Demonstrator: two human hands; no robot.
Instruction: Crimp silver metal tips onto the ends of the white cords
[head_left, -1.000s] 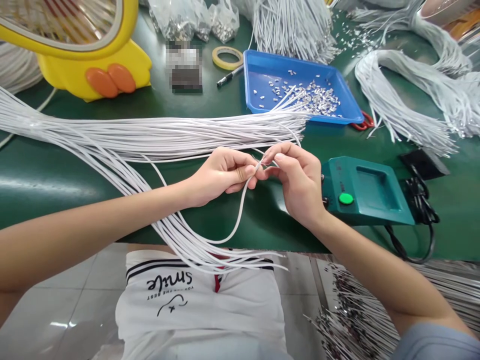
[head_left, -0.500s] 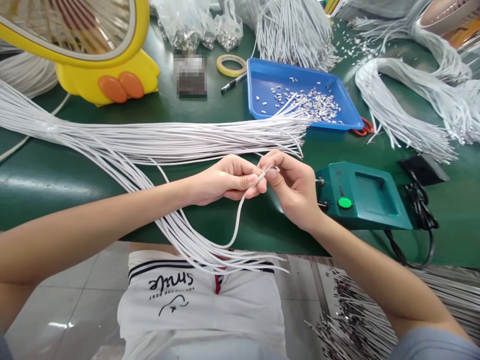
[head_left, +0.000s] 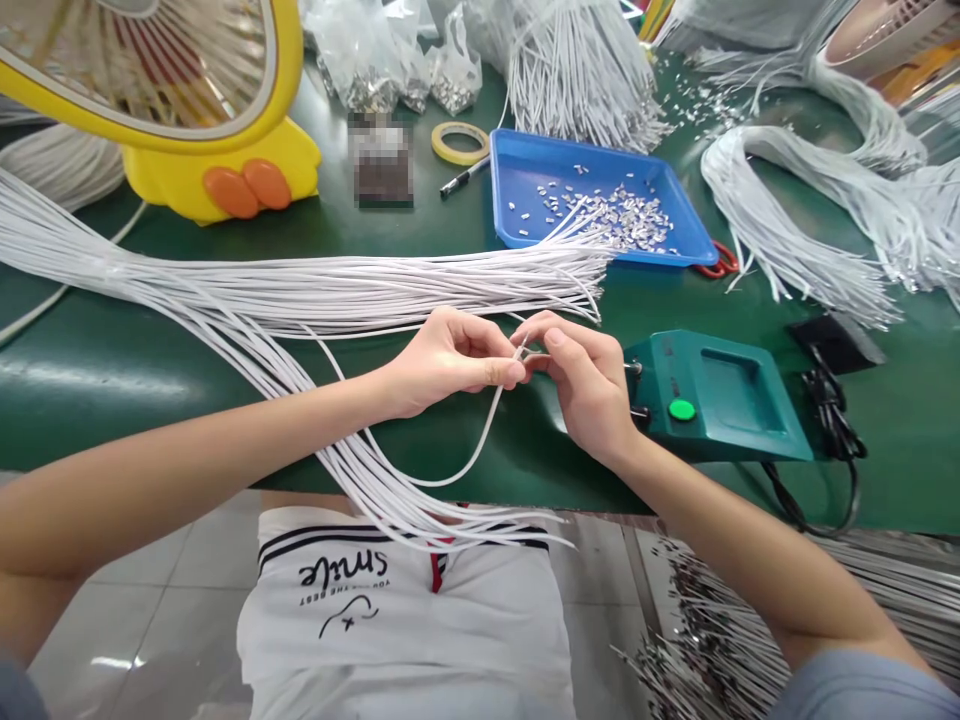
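Observation:
My left hand (head_left: 447,362) pinches the end of a single white cord (head_left: 480,440) that loops down toward my lap. My right hand (head_left: 587,380) meets it fingertip to fingertip, pinched on the cord's tip, where a small metal piece seems to sit; I cannot make it out clearly. Both hands hover over the green table (head_left: 112,350), just in front of a long bundle of white cords (head_left: 337,285). A teal press machine (head_left: 720,395) with a green button stands right beside my right hand.
A blue tray (head_left: 517,200) with small metal clips lies behind the bundle. A yellow duck-shaped fan (head_left: 187,110) stands back left. Tape roll (head_left: 459,142), pen, clip bags and more cord bundles (head_left: 795,230) crowd the back and right. Finished cords hang at lower right (head_left: 712,640).
Both hands have stayed together on the cord end, drifting slightly down in view. The fingers have shifted a little at the tip.

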